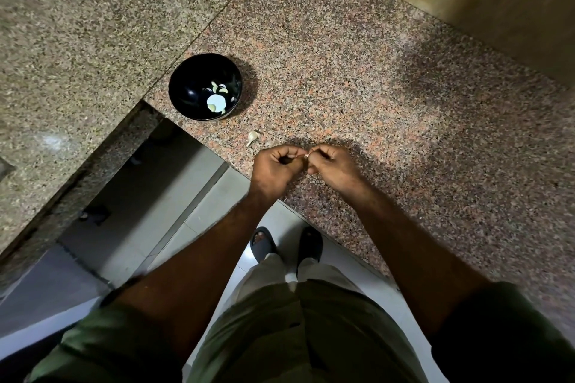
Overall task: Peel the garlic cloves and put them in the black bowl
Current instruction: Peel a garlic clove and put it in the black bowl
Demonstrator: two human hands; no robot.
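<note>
Speckled pink-and-grey granite is making up the counter [357, 78], which is running in an L around a gap where pale floor tiles are showing. Just above the counter's near edge, a small garlic clove [306, 156] is sitting pinched between both hands, only a pale sliver of it peeking out between the fingertips. The left hand [275, 166] is curling its fingers tightly and gripping the clove from one side, while the right hand [331, 165] is curling in the same way and pinching it from the other, the two hands touching at the fingertips. Near the left hand, a second clove [253, 137] with its skin on is lying on the granite. Beyond that clove, close to the inner corner of the counter, the black bowl [186, 81] is standing upright and holding a few pale peeled cloves [215, 102] at its bottom. Below the hands, two feet in dark sandals [264, 244] are standing on the tiles.
</note>
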